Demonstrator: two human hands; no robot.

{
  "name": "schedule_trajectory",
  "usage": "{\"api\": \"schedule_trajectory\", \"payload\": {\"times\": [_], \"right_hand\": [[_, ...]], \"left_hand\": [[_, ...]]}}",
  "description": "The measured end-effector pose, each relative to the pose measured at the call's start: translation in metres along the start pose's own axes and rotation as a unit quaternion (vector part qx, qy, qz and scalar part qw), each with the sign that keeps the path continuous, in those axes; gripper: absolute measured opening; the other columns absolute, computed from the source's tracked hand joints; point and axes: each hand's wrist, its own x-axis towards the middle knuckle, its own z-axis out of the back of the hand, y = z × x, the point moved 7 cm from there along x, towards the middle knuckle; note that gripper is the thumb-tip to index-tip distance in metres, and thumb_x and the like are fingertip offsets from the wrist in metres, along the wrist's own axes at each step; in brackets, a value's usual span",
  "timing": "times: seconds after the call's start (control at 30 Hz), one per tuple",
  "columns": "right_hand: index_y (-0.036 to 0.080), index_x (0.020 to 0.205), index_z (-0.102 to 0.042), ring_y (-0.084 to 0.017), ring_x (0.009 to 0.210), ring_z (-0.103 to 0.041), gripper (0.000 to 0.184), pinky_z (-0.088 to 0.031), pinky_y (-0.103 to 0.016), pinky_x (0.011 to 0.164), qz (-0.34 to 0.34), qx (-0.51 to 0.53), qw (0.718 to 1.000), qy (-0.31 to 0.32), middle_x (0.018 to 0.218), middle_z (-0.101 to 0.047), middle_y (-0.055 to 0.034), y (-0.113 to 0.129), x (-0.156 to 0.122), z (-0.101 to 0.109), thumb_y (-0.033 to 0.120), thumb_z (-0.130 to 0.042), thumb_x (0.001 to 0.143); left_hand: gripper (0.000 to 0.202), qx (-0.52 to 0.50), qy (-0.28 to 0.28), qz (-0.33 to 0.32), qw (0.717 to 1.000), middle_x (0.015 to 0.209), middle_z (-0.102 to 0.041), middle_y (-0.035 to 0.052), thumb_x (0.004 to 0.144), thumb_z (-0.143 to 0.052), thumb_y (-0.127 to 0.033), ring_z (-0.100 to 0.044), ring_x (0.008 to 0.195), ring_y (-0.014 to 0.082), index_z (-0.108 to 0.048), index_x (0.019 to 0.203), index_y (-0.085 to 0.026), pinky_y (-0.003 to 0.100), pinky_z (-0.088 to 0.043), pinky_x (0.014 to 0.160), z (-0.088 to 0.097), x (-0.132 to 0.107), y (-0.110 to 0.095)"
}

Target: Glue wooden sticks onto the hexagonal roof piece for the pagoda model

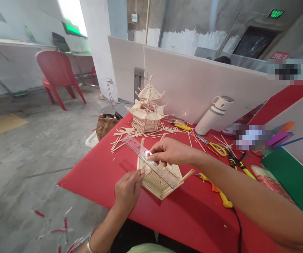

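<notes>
A hexagonal base of pale wooden sticks (151,184) lies near the front of the red table, with short upright sticks at some corners. Across it runs a clear plastic ruler (167,175) with a round white knob (147,155). My right hand (164,151) is closed on the ruler at this knob. At the base's left corner, my left hand (128,186) pinches a short wooden stick (143,169); its lower end is hidden by the fingers. Behind them stands a stick pagoda (147,109) with two tiers of roof.
Loose sticks (122,133) lie around the pagoda. On the right are yellow-handled scissors (217,148), pliers (237,161), a corded yellow glue gun (220,195) and a white flask (213,116). A white board (193,84) borders the table's back. A red chair (57,75) stands far left.
</notes>
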Motion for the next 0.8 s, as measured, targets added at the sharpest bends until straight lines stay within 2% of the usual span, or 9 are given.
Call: {"api": "schedule_trajectory", "payload": {"times": [0.5,0.8], "right_hand": [[0.016,0.077,-0.066,-0.008,0.053,-0.054,0.024,-0.04,-0.021,0.05,-0.001,0.011,1.0,0.018,0.074,-0.067,-0.0028,-0.003,0.0022,-0.0047,0.038,-0.064,0.084],[0.016,0.074,-0.064,-0.008,0.053,-0.055,0.022,-0.041,-0.02,0.048,0.002,0.006,1.0,0.012,0.068,-0.062,-0.0003,-0.0031,0.002,-0.0039,0.036,-0.064,0.084]], "left_hand": [[0.022,-0.009,0.005,0.009,1.0,0.081,-0.075,0.0063,0.096,-0.053,-0.026,-0.069,0.072,0.0161,-0.069,0.083,-0.018,0.024,-0.051,0.065,0.0005,0.0013,-0.0005],[0.024,-0.001,0.0,-0.002,1.0,0.075,-0.073,0.0051,0.096,-0.052,-0.025,-0.066,0.065,0.0145,-0.067,0.078,-0.017,0.023,-0.046,0.06,0.0027,0.0038,-0.0038]]}}
